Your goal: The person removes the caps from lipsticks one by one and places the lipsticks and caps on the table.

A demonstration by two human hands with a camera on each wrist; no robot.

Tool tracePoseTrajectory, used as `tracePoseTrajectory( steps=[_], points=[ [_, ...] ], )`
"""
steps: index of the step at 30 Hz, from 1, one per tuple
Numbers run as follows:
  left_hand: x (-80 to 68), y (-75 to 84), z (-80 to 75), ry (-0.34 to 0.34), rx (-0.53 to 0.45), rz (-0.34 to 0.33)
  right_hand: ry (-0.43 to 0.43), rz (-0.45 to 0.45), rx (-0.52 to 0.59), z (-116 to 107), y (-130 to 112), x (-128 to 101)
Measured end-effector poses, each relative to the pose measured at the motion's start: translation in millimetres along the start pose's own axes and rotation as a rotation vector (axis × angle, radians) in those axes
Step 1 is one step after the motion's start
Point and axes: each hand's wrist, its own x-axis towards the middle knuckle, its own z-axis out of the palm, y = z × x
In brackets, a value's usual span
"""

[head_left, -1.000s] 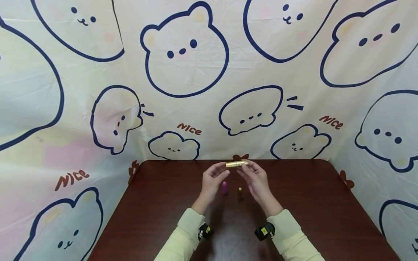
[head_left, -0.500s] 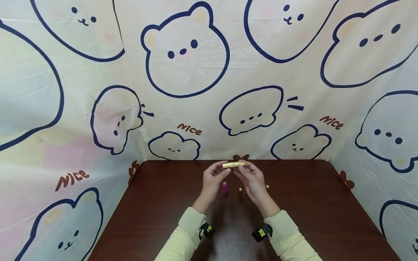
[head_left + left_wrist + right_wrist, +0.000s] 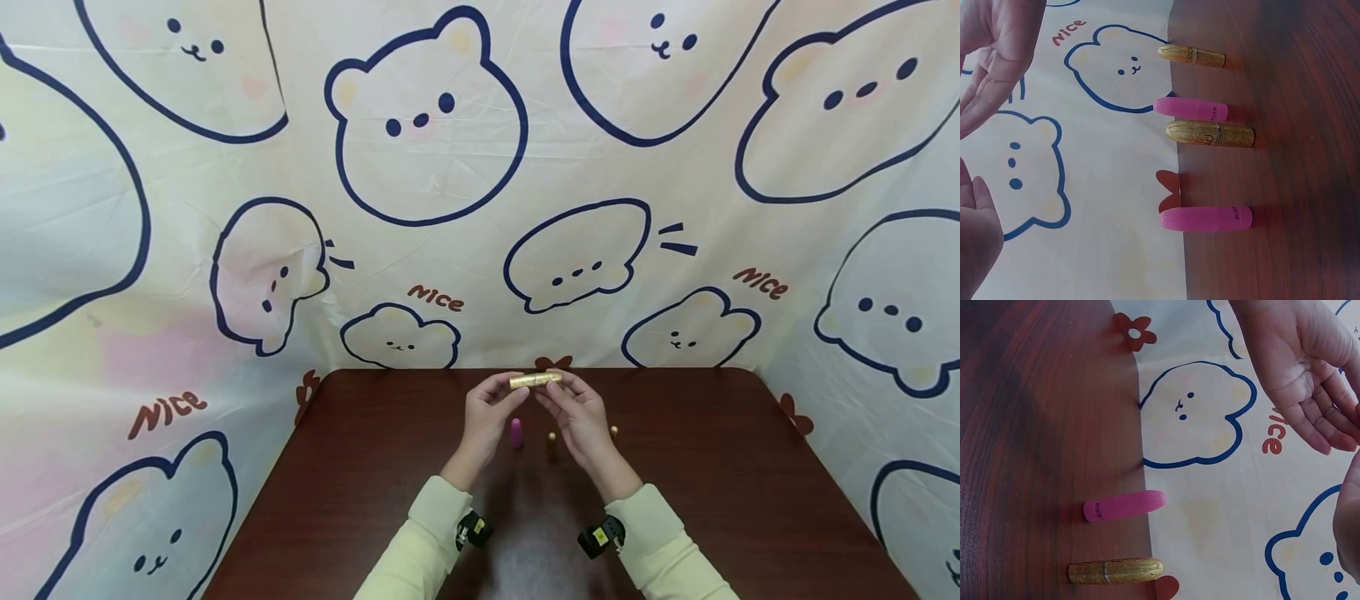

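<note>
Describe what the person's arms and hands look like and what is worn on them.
Both arms wear long, pale yellow-cream sleeves that end at the wrists. A small black device, seemingly a camera with a little yellow mark, is strapped at each wrist: the left wrist device and the right wrist device. The left hand and right hand are bare; no gloves, rings or watch can be seen.

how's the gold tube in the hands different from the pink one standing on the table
The gold tube lies sideways in the air, pinched at its ends by the left hand and the right hand; the pink tube stands upright on the table, untouched. The gold tube glitters; the pink tube is plain and smooth. Both are slim lipstick-style cylinders.
</note>
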Motion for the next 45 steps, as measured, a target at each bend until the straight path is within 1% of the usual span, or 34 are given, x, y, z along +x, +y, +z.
tracePoseTrajectory(
  steps=[4,10,17,26,34,38,41,45],
  points=[
    [-0.4,0.2,0.0,0.000,0.004,-0.003,0.014,-0.006,-0.020,0,1,0],
    [-0.9,-0.7,0.5,0.012,0.026,-0.005,0.041,-0.020,-0.086,0,2,-1],
    [-1.7,-0.7,1.6,0.020,0.053,-0.001,0.060,-0.058,-0.135,0,3,-2],
    [-2.8,2.8,2.4,0.016,0.070,-0.003,0.059,-0.099,-0.152,3,2,-3],
    [-3.0,4.7,1.5,0.018,0.055,-0.026,0.056,-0.091,-0.166,4,0,-3],
    [3.5,-10.7,-3.2,0.037,0.032,-0.040,0.056,-0.093,-0.162,4,0,-2],
    [8.3,-23.0,-9.8,0.081,0.011,-0.040,0.066,-0.116,-0.124,0,-2,0],
    [9.0,-24.0,-18.5,0.135,-0.004,-0.030,0.071,-0.155,-0.078,-8,-7,3]
  ],
)
